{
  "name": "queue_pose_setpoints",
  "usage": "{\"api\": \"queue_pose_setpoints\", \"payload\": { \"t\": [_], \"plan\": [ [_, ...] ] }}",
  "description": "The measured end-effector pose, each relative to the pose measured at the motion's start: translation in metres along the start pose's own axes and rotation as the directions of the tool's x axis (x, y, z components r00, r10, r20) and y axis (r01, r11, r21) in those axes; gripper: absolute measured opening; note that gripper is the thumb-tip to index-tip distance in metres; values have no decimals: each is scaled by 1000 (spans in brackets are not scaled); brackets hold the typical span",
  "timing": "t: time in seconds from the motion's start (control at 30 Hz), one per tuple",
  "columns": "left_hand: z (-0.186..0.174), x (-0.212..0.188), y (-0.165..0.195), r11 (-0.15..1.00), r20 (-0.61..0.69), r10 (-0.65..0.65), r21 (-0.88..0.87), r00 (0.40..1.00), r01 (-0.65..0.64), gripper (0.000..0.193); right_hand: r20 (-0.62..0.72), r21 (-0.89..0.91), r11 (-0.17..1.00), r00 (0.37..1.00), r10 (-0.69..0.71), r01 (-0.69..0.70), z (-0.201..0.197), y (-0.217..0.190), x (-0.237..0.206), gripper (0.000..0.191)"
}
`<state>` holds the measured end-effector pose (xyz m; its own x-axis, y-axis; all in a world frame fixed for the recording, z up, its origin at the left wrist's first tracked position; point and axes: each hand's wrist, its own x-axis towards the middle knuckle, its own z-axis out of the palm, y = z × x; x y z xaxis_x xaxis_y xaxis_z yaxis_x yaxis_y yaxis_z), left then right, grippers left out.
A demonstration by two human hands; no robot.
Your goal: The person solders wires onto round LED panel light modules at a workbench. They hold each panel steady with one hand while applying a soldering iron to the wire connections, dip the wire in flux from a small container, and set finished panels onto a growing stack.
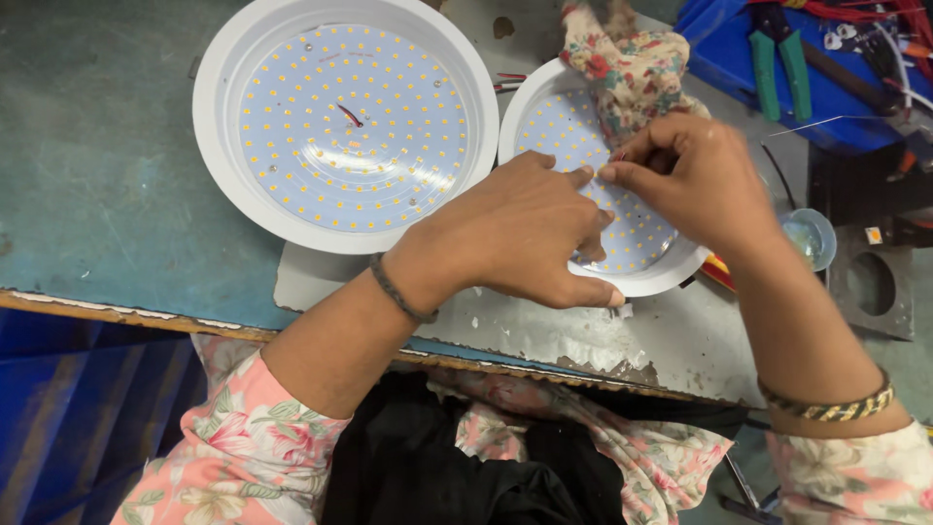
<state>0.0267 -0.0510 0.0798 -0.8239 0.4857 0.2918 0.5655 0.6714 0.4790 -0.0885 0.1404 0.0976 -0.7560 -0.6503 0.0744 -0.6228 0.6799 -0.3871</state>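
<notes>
Wiring step in hand: left hand (520, 233) pressed flat steadies the smaller round LED lamp (641, 228), right hand (695, 175) pinching a thin wire end, which next needs careful seating.

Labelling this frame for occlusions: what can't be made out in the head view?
- Right half of the smaller round white LED panel: hidden by the left hand, right hand and floral cloth.
- What the right hand's fingertips pinch: too small to tell.
- Green-handled pliers in the blue tray: cut off by the top edge.
</notes>
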Motion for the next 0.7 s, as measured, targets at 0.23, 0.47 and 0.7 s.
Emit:
{"api": "queue_pose_setpoints", "payload": {
  "t": [0.23, 0.47, 0.7],
  "plan": [
    [1, 0, -2, 999, -38, -47, -22, 998, 46, 56, 47, 254, 965, 998, 52, -62, 1, 10, -12, 15],
    [1, -1, -3, 998, -92, -22, -61, 996, 17, 48, -8, 192, 981, 999, 35, -33, 3, 8, -20, 14],
    [15, 9, -7, 997, -209, -73, -4, 975, 74, 23, -7, 266, 961, 997, -77, 76, 0, 2, -32, 19]
  ]
}}
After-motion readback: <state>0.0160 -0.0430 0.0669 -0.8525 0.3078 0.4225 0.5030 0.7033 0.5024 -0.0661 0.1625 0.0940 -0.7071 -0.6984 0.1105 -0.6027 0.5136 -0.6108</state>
